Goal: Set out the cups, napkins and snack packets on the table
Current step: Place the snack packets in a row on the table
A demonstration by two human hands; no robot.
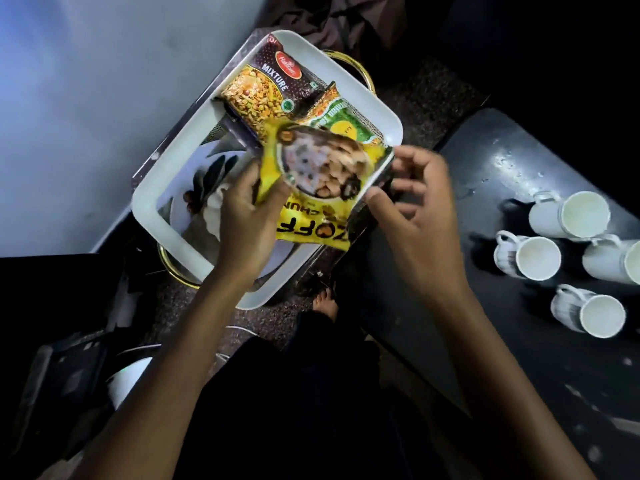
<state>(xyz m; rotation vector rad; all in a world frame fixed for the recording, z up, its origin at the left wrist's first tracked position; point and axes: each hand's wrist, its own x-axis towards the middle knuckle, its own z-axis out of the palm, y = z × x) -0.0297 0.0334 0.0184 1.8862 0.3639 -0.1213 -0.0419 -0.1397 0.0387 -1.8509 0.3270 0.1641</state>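
A yellow snack packet (pixel 322 188) is lifted above the white tray (pixel 149 199). My left hand (pixel 247 220) grips its left edge. My right hand (pixel 412 206) pinches its right edge between thumb and fingers. Two more packets lie in the tray behind it: a dark brown "Mixture" packet (pixel 273 88) and a green and yellow packet (pixel 346 123). Several white cups (pixel 538 258) lie on their sides on the dark table (pixel 485 161) at the right. I see no napkins.
The tray has gold handles (pixel 360 69) and rests on a speckled dark surface beside a pale wall (pixel 86 98). A bare foot (pixel 325 303) shows on the floor below the tray. Dark objects fill the lower left corner.
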